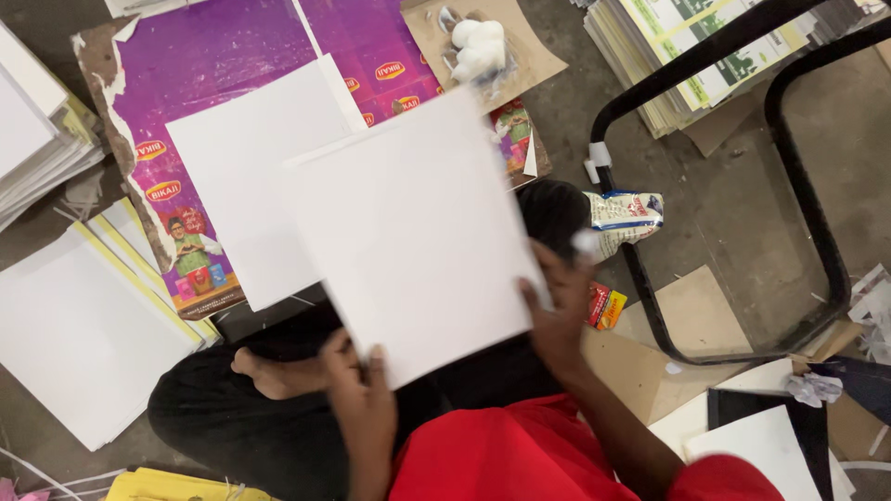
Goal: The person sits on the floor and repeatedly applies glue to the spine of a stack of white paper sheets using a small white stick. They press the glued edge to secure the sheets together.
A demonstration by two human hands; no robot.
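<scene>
Both hands up on one white sheet, held tilted above the lap. Left hand at the lower edge, fingers together and pinching the bottom corner. Right hand on the right edge, fingers curled and clamped around it. Second white sheet lying just behind, on a purple printed card. Stack of white sheets on the floor, left.

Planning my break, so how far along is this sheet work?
Looks done: one white sheet lies flat on the purple poster. In hand: left hand and right hand hold another white board by its lower edge. Left: stacks at the left and top right, so probably plenty.
</scene>
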